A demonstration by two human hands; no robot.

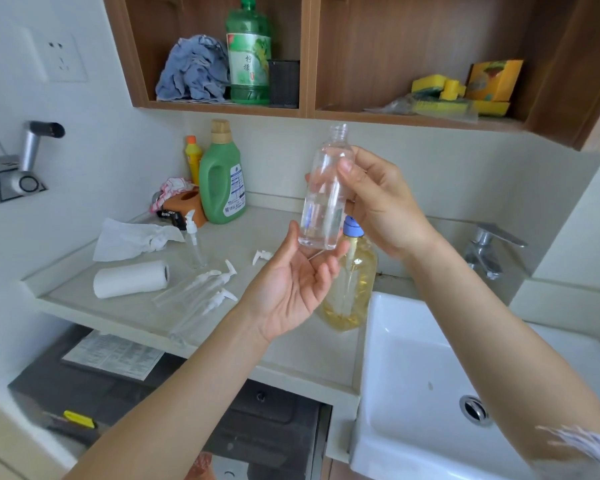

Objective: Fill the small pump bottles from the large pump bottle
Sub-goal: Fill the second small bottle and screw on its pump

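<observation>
clear plastic of the small pump bottle (pixel 323 199) looks light, thin and a bit slick, so the mid-body pinch by the right hand (pixel 381 202), thumb and fingers curled round it, seems the safest hold. left hand (pixel 295 285) lies palm-up and relaxed just beneath its base, holding nothing. bottle stands nearly upright, open neck topmost, with the large pump bottle (pixel 350 285) just behind the left hand on the tabletop (pixel 309 351).
</observation>
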